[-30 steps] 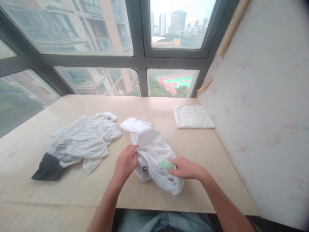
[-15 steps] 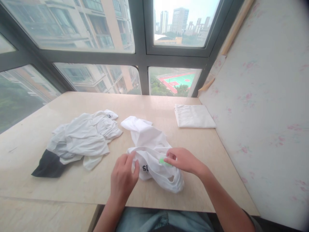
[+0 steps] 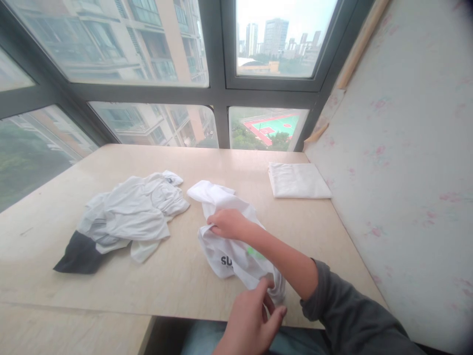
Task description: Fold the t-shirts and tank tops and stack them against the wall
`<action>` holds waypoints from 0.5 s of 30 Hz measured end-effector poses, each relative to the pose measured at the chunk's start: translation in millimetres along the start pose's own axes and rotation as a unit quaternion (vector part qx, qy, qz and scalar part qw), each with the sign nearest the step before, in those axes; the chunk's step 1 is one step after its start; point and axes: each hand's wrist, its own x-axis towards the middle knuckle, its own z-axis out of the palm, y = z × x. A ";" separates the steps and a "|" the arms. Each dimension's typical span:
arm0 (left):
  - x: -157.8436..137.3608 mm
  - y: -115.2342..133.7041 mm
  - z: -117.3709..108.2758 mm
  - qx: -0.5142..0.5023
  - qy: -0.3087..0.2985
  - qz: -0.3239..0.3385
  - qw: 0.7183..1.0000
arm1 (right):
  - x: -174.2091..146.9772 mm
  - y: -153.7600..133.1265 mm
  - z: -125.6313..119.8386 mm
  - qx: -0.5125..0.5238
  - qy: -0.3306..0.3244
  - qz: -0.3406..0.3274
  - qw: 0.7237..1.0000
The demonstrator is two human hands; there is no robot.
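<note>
A crumpled white T-shirt (image 3: 218, 256) with dark "SU" lettering and a green mark lies in front of me on the wooden table. My right hand (image 3: 229, 224) reaches across it to the left, fingers closed on the cloth near its left upper edge. At the shirt's near right end is my left hand (image 3: 254, 313). Its fingers are bent and its thumb stands apart from them, close to the bunched cloth. My right forearm covers part of the shirt and the green mark.
To the left lies a rumpled pile of white and grey clothes (image 3: 133, 207) with a black part (image 3: 79, 254). A folded white cloth (image 3: 299, 181) sits at the back right by the papered wall (image 3: 406, 172). Windows stand behind the table (image 3: 111, 291).
My right hand has moved left and away from me, from the green mark to the shirt's left edge. My left hand has come down and right to the near end. The lettering shows more.
</note>
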 end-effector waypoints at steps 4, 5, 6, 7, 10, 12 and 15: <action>-7.2 -9.2 -7.4 0.036 0.067 -0.002 0.997 | -12.5 14.1 -29.8 -0.029 0.063 0.101 0.992; -9.9 -12.9 -11.6 0.068 0.102 0.012 0.992 | -18.6 21.4 -40.3 -0.033 0.094 0.137 0.986; -12.8 -17.1 -17.3 0.093 0.140 0.029 0.985 | -25.5 30.0 -51.2 -0.033 0.130 0.172 0.976; -15.8 -21.4 -24.6 0.108 0.179 0.047 0.977 | -33.2 39.7 -62.1 -0.027 0.171 0.200 0.964; -22.7 -33.7 -56.2 0.092 0.294 0.071 0.949 | -60.3 68.0 -91.2 0.010 0.299 0.192 0.935; -22.8 -39.1 -82.8 0.038 0.376 0.059 0.924 | -80.0 80.2 -105.9 0.048 0.341 0.123 0.931; -15.4 -40.5 -122.7 -0.073 0.452 0.049 0.888 | -106.9 83.8 -119.8 0.142 0.284 0.072 0.945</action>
